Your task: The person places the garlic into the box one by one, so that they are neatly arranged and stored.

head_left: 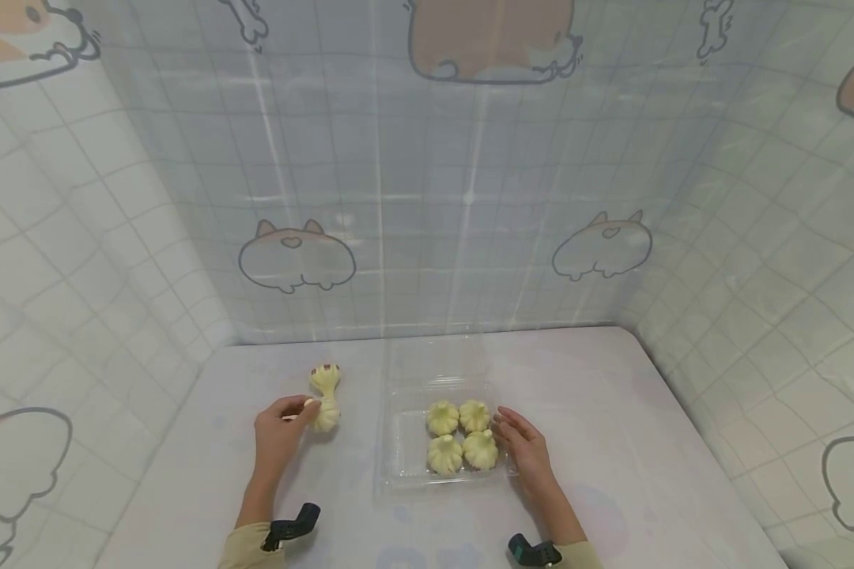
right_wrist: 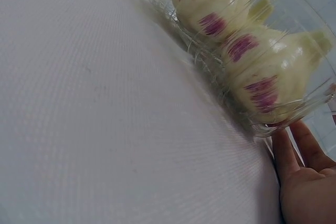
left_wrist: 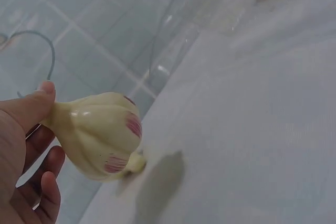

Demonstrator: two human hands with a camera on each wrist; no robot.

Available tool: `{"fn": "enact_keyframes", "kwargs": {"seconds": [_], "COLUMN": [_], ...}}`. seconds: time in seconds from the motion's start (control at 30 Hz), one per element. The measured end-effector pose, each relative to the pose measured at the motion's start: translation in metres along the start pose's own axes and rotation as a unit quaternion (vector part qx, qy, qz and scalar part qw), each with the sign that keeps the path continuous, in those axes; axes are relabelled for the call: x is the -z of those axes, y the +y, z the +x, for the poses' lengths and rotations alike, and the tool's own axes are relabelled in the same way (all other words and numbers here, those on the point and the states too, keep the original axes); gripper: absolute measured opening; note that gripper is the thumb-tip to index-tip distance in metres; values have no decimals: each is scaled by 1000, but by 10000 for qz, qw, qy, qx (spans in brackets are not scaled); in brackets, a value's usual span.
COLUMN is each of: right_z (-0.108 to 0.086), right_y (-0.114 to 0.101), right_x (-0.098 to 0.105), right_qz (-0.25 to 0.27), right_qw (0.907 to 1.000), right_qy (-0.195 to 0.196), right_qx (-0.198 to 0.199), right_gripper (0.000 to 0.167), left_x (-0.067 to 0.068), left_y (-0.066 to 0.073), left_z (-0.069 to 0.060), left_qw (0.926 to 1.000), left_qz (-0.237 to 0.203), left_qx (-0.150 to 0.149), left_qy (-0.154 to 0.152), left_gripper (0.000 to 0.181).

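Note:
My left hand [head_left: 279,433] pinches a garlic bulb [left_wrist: 100,129] by its stem, between thumb and fingers. The bulb is cream with purple streaks and is held above the table. Just beyond it a second garlic bulb [head_left: 325,378] lies on the table; in the left wrist view it is mostly hidden behind the held one. Several garlic bulbs [head_left: 444,454] sit in two rows in the right part of a clear plastic container [head_left: 406,450]. Against the container's right side rest the fairly straight fingers of my right hand [head_left: 528,450].
The container's clear lid [head_left: 434,359] is folded back toward the rear wall. A pale cloth covers the table [head_left: 583,395]. Tiled-pattern curtains with cartoon dogs [head_left: 427,197] close off the back and both sides.

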State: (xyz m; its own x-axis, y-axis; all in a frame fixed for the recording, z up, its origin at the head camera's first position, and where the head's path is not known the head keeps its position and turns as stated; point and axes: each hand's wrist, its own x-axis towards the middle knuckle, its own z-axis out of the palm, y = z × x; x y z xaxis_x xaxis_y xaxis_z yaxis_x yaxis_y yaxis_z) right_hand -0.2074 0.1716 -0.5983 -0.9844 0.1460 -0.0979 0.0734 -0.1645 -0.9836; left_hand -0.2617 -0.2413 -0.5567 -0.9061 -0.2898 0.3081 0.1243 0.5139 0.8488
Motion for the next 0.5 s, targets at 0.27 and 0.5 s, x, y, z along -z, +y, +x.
{"fn": "enact_keyframes", "kwargs": {"seconds": [0.27,0.5], "right_z": [0,2], "right_y": [-2,-3], "right_x": [-2,-3], "right_qz": [15,-60], "right_qw": [10000,9999], "right_qy": [25,21], "right_qx": [-51,-88], "right_gripper": [42,41], "left_x": [-10,-16], "left_y": [31,56], "left_z": [-2,-2], "left_qw": [9980,9942], "left_qz": [-143,-496], "left_qx": [-600,-892], "left_qy": [-122,-349], "left_gripper": [19,15]}}
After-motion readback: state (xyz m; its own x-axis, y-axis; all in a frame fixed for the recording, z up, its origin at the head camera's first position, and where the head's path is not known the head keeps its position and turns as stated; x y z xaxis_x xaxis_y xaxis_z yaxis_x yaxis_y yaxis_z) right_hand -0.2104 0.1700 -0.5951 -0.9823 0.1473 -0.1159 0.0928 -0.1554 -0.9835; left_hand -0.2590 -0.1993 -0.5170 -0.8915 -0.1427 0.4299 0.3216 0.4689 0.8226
